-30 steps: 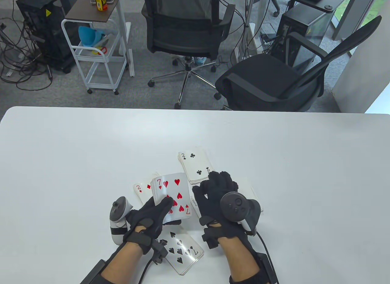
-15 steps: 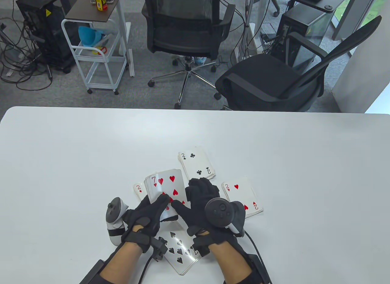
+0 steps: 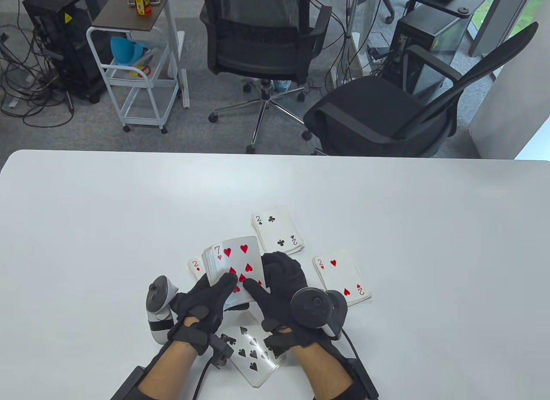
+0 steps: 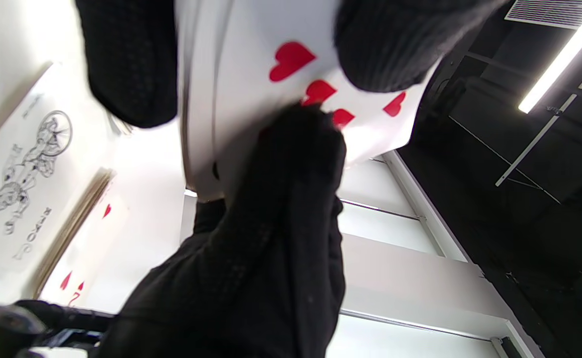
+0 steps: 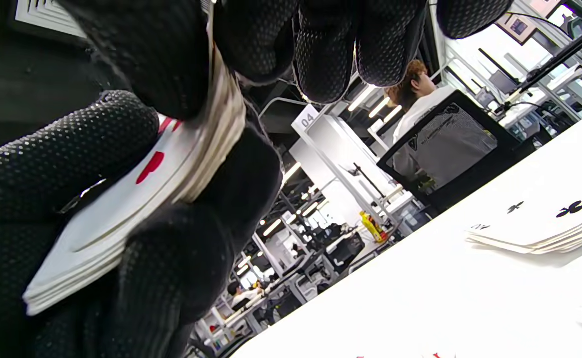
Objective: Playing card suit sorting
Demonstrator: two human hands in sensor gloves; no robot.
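Observation:
My left hand (image 3: 227, 284) holds a deck of cards (image 3: 234, 262) just above the table, with the seven of hearts face up on top. My right hand (image 3: 262, 279) pinches the deck's right side, thumb on the top card and fingers beneath. The right wrist view shows the deck's edge (image 5: 136, 199) clamped between gloved fingers. The left wrist view shows the seven of hearts (image 4: 291, 59) close up. Four face-up piles lie around the hands: clubs (image 3: 277, 232), hearts (image 3: 341, 275), diamonds (image 3: 195, 267) partly hidden by the deck, and spades (image 3: 253, 352) between my wrists.
The white table (image 3: 386, 202) stretches wide to the left, right and far side. Behind it stand two black office chairs (image 3: 262, 43) and a white trolley (image 3: 133, 69). A joker card (image 4: 22, 174) shows at the left of the left wrist view.
My right hand moved left from the hearts pile to the deck, uncovering the two of hearts. Its thumb now sits on the seven of hearts. The deck shifted slightly left.

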